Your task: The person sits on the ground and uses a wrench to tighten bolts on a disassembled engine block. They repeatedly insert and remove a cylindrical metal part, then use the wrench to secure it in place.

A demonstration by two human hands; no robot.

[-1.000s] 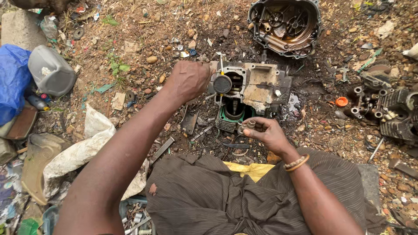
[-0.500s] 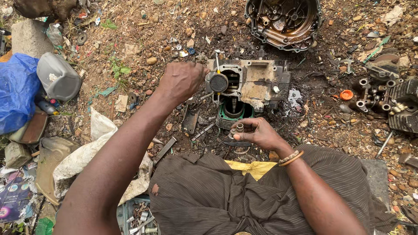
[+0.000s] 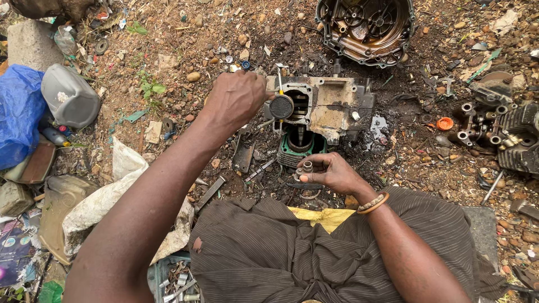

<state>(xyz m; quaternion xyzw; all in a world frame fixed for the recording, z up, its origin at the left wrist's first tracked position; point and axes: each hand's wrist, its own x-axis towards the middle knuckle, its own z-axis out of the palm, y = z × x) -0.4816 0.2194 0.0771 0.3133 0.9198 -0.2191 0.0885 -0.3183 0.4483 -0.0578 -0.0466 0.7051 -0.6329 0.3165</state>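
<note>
Engine block: the oily crankcase (image 3: 328,106) sits on bare dirt just ahead of my knees, its bore facing up, a green-gasketed cylinder (image 3: 300,147) touching its near edge.
Left hand: my left hand (image 3: 236,101) is closed around a tool at the block's left side — a round black disc (image 3: 281,106) and a thin yellow-handled shaft (image 3: 279,84) show just past my knuckles; what kind of tool it is I cannot tell.
Right hand: my right hand (image 3: 328,173) is curled narrow, fingertips pinching a small metal fitting (image 3: 307,166) just below the cylinder.
Main risk, as I judge it: the fitting is small and my fingers look oily — one slip and it could vanish into the gravel and scrap (image 3: 252,163) under my hands.
Second risk: the bore is open and grit lies all around; a knock from my left hand could tip dirt into it.
Third risk: the block rests loose on uneven ground, so hard pressure from the tool may rock it against the cylinder.
Around me: a clutch cover (image 3: 366,27) lies beyond the block, a cylinder head (image 3: 497,134) well to the right, a grey jug (image 3: 68,95) and blue bag (image 3: 19,112) far left.
</note>
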